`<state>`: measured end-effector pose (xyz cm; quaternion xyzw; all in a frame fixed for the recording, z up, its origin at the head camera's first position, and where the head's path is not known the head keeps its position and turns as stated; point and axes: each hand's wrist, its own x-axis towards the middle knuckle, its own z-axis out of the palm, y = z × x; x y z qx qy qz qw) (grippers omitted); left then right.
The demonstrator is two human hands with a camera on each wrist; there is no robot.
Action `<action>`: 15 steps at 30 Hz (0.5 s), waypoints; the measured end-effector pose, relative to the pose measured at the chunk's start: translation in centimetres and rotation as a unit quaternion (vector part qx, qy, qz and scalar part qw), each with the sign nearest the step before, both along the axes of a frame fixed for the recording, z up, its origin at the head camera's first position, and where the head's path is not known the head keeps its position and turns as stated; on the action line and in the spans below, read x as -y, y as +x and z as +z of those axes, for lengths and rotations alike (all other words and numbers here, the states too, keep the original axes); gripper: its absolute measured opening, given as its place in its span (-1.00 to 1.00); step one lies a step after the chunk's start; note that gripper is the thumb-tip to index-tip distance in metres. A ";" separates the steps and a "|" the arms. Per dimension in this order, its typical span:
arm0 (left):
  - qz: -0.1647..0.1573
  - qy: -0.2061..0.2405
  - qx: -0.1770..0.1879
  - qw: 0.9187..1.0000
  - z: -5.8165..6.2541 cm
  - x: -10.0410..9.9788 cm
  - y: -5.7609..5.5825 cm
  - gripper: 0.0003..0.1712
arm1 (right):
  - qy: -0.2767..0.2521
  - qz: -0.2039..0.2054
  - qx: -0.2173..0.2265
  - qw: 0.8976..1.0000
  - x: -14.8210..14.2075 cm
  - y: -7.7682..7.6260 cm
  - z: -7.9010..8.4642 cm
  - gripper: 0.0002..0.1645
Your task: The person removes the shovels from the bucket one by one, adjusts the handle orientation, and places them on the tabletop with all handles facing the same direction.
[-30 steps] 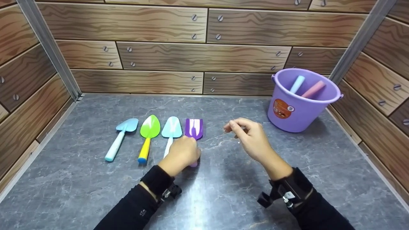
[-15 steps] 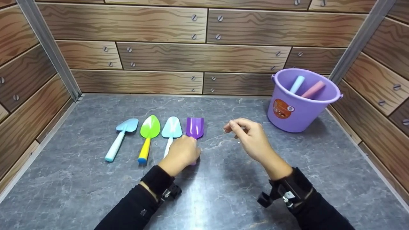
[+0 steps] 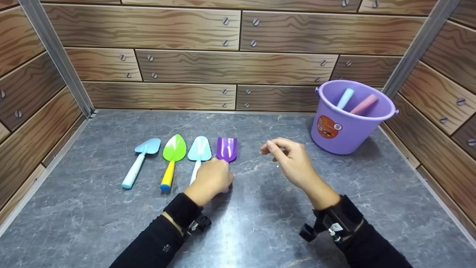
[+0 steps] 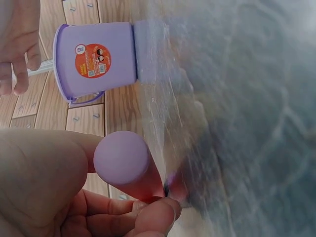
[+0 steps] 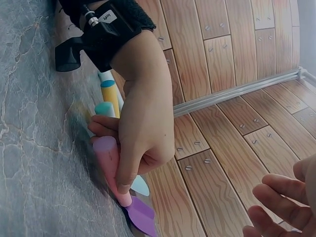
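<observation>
My left hand [image 3: 212,178] grips a toy shovel by its pink handle [image 5: 106,155]. The shovel's squared purple blade [image 3: 227,149] points away from me, low over or on the grey tabletop; any gap beneath it cannot be judged. In the left wrist view, thumb and fingers come around the handle from both sides. Immediately left lies a light-blue trowel [image 3: 200,149], its handle partly behind that hand. Further left are a green trowel [image 3: 174,147] with a yellow handle and a blue trowel [image 3: 148,146]. My right hand [image 3: 292,160] hovers between shovel and bucket, fingers loosely bent, holding nothing.
At the back right stands a purple bucket [image 3: 340,132] with an orange label. A light-blue handle [image 3: 346,98] and a pink handle [image 3: 364,104] lean inside it. Wood-patterned walls [image 3: 160,95] enclose the back and both sides of the tabletop [image 3: 93,223].
Early on, the purple blade shifted slightly away from me and to the right in my left hand's grip. The right hand, trowels and bucket have stayed put.
</observation>
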<state>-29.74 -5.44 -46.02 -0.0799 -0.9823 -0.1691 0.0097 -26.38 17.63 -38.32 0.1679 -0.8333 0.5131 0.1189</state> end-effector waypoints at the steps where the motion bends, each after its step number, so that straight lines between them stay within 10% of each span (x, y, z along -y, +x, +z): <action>1: 0.001 0.000 0.006 1.000 1.0 -0.1 0.6 -0.68 | -0.001 0.000 0.001 1.000 0.0 0.0 0.0 -0.70; 15: 0.016 -0.038 -0.019 0.999 5.4 1.3 2.3 -0.65 | -0.011 0.002 0.007 1.000 -0.2 -0.3 0.0 -0.70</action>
